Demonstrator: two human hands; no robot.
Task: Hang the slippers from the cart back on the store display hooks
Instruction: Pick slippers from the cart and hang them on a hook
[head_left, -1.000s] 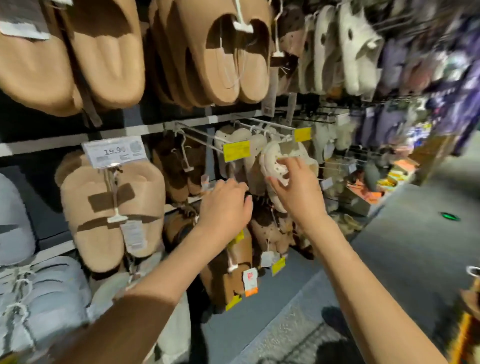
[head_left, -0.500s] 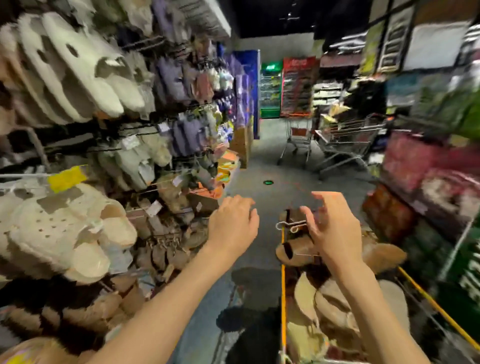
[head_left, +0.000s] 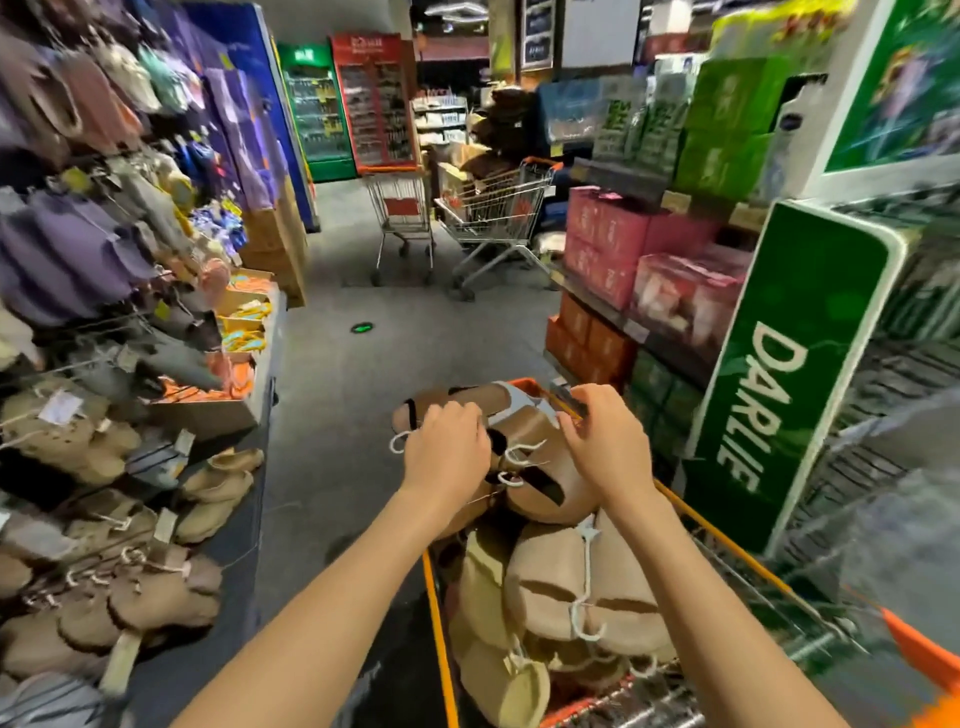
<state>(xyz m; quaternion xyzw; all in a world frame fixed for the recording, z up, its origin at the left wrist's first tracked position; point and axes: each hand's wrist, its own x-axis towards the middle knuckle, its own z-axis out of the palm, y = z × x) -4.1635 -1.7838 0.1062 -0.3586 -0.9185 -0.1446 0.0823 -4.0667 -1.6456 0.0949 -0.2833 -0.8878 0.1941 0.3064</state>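
Observation:
A cart with an orange rim (head_left: 439, 623) stands at the lower right, piled with several tan and brown slippers. On top of the pile lies a brown slipper pair (head_left: 540, 457) on white plastic hangers. My left hand (head_left: 448, 448) is curled over its left side, with a white hanger hook sticking out beside the fingers. My right hand (head_left: 605, 444) pinches the pair's far edge by the hanger and a tag. A lighter tan pair (head_left: 556, 582) lies lower in the cart. The display hooks with hanging slippers (head_left: 98, 457) fill the left side.
Two metal shopping carts (head_left: 405, 218) (head_left: 498, 213) stand down the aisle. A green Darlie sign (head_left: 779, 374) and stacked pink boxes (head_left: 613, 244) line the right. A cardboard tray of orange items (head_left: 228, 395) juts from the left rack. Grey floor runs between.
My view has swung from the display rack to the cart. Both hands left the hung white slippers, moved over the cart, and closed on the brown pair atop the pile.

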